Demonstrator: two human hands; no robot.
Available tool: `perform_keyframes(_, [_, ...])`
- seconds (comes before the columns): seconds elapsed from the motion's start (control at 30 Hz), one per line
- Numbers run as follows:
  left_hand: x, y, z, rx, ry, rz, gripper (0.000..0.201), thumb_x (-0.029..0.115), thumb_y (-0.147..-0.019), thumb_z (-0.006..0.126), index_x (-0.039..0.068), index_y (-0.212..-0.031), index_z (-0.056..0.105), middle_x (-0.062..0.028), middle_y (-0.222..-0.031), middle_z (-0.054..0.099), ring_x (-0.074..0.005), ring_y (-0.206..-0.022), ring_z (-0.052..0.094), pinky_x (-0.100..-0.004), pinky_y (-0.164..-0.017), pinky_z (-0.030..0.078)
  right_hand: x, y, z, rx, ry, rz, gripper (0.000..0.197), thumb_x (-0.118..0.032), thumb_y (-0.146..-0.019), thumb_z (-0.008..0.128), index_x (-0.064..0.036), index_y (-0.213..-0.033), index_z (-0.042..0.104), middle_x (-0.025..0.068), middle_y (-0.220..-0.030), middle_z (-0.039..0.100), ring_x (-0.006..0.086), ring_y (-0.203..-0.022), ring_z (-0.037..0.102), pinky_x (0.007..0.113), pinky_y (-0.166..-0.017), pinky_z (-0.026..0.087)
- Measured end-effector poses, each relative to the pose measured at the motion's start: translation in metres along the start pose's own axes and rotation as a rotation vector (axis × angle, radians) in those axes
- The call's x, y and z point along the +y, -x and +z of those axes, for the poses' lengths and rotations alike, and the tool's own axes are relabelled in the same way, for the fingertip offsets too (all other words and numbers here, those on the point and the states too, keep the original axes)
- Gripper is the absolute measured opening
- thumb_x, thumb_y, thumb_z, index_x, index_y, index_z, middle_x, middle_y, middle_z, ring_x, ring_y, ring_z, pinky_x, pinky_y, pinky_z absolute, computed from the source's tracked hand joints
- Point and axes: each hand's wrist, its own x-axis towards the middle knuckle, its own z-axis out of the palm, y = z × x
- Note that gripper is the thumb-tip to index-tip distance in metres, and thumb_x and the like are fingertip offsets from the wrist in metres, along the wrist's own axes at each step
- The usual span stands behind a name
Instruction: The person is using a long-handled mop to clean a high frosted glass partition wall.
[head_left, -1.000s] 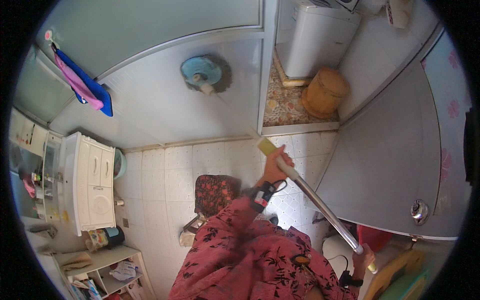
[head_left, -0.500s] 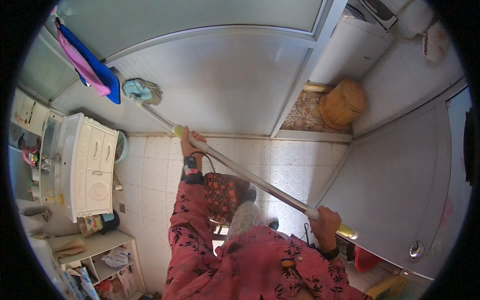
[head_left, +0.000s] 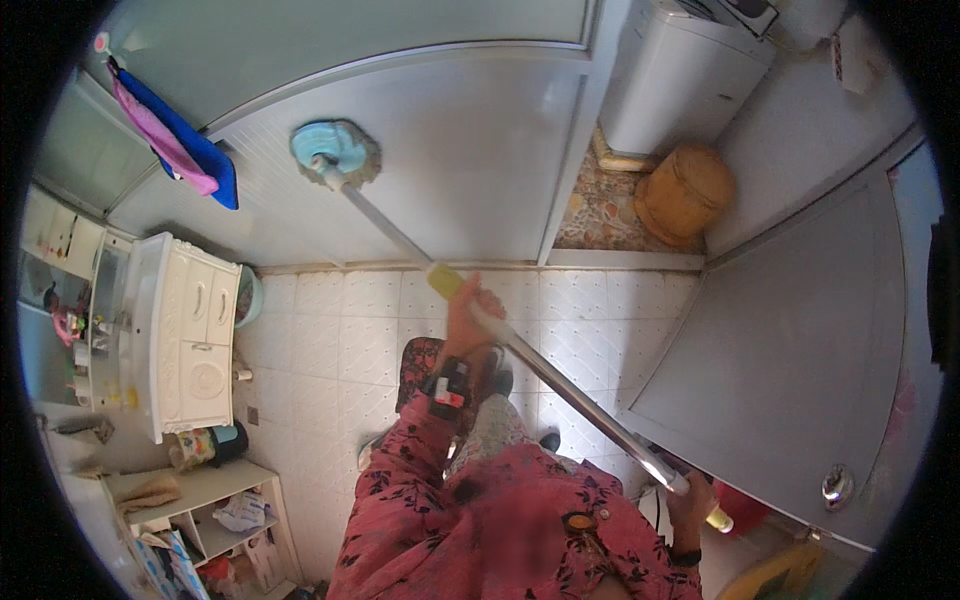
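Note:
A mop (head_left: 575,385) with a long metal pole slants across the view, from the lower right up to the far left. Its round blue head (head_left: 333,148) with grey strands lies against the grey-white panel (head_left: 470,150) of the sliding partition. My left hand (head_left: 468,312) is wrapped round the pole just behind its yellow-green collar. Near the pole's butt end, at the lower right, my right hand (head_left: 690,508) grips it, with the yellowish tip sticking out past the fingers.
A grey door (head_left: 780,350) with a round knob stands at the right. Beyond the partition are an orange-brown bucket (head_left: 686,195) and a white appliance (head_left: 680,85). Blue and pink cloths (head_left: 175,140) hang at the far left, above a white cabinet (head_left: 190,330). A patterned stool (head_left: 418,370) is by my legs.
The mop head has slid right and slightly up along the panel. My left hand has moved right with the pole, and my right hand has moved lower and to the right.

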Motion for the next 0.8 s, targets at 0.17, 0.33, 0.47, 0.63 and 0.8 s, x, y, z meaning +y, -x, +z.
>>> perform_keyframes(0.17, [-0.078, 0.021, 0.017, -0.164, -0.095, -0.107, 0.013, 0.016, -0.08, 0.052, 0.01, -0.075, 0.041, -0.0003, -0.06, 0.037, -0.0122, -0.056, 0.04, -0.0271, -0.056, 0.037, 0.06, 0.052, -0.002, 0.001, -0.073, 0.087, 0.029, -0.021, -0.048, 0.072, -0.008, -0.069, 0.056, 0.0116, -0.07, 0.057, 0.0314, -0.069, 0.055, 0.04, -0.057, 0.041])
perform_keyframes(0.33, [-0.088, 0.02, 0.009, -0.302, -0.138, -0.059, 0.016, 0.006, -0.079, 0.052, 0.006, -0.093, 0.046, -0.001, -0.065, 0.038, -0.0117, -0.061, 0.042, -0.0285, -0.06, 0.038, 0.088, 0.059, 0.001, -0.157, -0.107, -0.081, 0.05, -0.039, -0.049, 0.074, -0.0024, -0.079, 0.059, 0.0165, -0.07, 0.057, 0.0314, -0.069, 0.056, 0.04, -0.061, 0.042])
perform_keyframes(0.47, [-0.059, 0.009, 0.0, -0.379, -0.094, 0.004, 0.014, 0.006, -0.078, 0.052, 0.006, -0.09, 0.046, -0.0003, -0.065, 0.038, -0.0119, -0.059, 0.042, -0.0278, -0.058, 0.039, 0.06, 0.031, -0.002, -0.33, -0.029, -0.133, 0.044, -0.04, -0.055, 0.071, -0.0052, -0.079, 0.059, 0.0145, -0.062, 0.056, 0.0316, -0.06, 0.056, 0.04, -0.055, 0.042])
perform_keyframes(0.63, [0.016, -0.003, -0.001, 0.005, -0.149, 0.207, 0.018, 0.02, -0.076, 0.058, 0.013, -0.067, 0.045, 0.0009, -0.054, 0.041, -0.0107, -0.047, 0.04, -0.0249, -0.045, 0.036, -0.025, -0.033, -0.012, -0.221, -0.052, -0.205, 0.035, -0.036, -0.054, 0.072, -0.0068, -0.068, 0.056, 0.0128, -0.057, 0.055, 0.0314, -0.056, 0.055, 0.038, -0.05, 0.041])
perform_keyframes(0.8, [0.106, -0.023, -0.034, 0.085, -0.067, 0.335, 0.013, 0.012, -0.076, 0.057, 0.007, -0.082, 0.046, -0.0013, -0.064, 0.044, -0.0111, -0.057, 0.045, -0.0255, -0.053, 0.042, -0.111, -0.077, -0.006, -0.24, -0.123, -0.367, 0.034, -0.037, -0.058, 0.069, -0.0074, -0.066, 0.054, 0.0113, -0.055, 0.054, 0.0304, -0.052, 0.054, 0.038, -0.048, 0.04])
